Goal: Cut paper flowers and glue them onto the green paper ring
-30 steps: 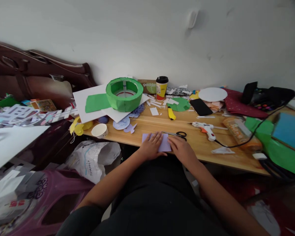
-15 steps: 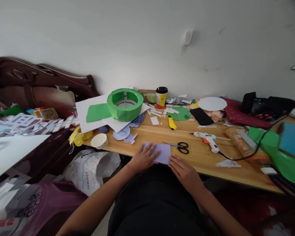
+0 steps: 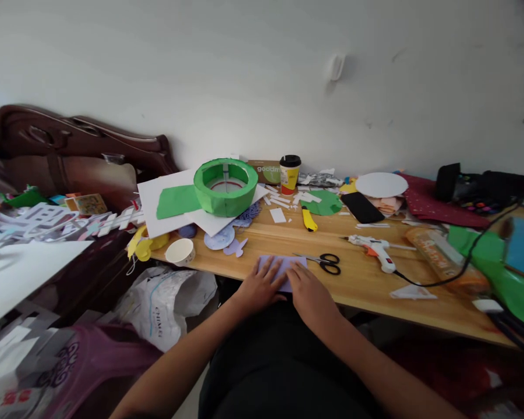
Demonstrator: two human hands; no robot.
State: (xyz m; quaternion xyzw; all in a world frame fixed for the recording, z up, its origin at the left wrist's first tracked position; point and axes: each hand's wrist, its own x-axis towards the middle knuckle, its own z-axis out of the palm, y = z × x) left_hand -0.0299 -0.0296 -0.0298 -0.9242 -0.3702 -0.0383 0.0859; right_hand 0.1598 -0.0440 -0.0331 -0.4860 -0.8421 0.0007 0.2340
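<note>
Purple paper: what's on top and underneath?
The left hand and right hand rest on the purple paper, covering part of its face. Table shows beyond its far edge; anything directly beneath is hidden.

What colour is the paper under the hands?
The paper is light purple; it shows best in the head view.
</note>
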